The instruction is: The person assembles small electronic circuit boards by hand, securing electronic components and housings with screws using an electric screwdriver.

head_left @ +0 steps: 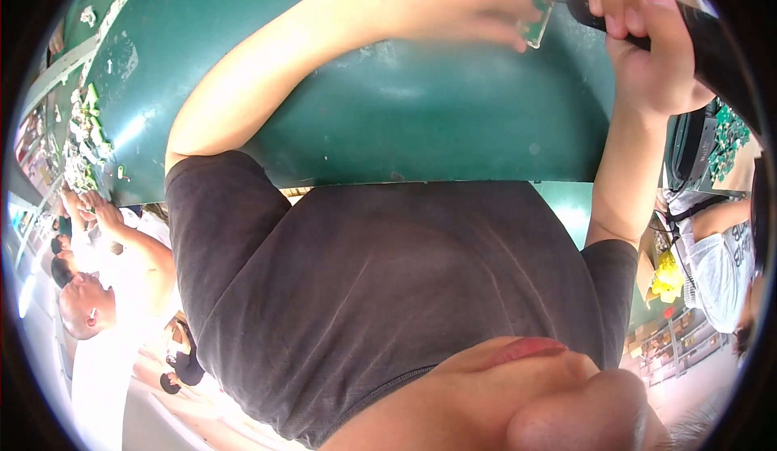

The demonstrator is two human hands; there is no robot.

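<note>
At the top of the view, my left hand (pixel 473 2) is partly blurred, its fingers curved around a small clear-cased part (pixel 536 30) with green inside and a silvery metal piece on top. Some of those fingertips are cut off by the upper edge. My right hand (pixel 651 42) is wrapped around a thick black handheld tool (pixel 720 50) that looks like an electric screwdriver. Its rounded nose points left and reaches the clear-cased part; whether the tip touches it I cannot tell. Both hands are over the green tabletop (pixel 405 119).
Many small green and white pieces (pixel 87 139) lie along the table's left side. To the right are a black device (pixel 692 148) and a heap of green circuit boards (pixel 731 139). A co-worker (pixel 121 289) is at the left; another person (pixel 716 249) is at the right.
</note>
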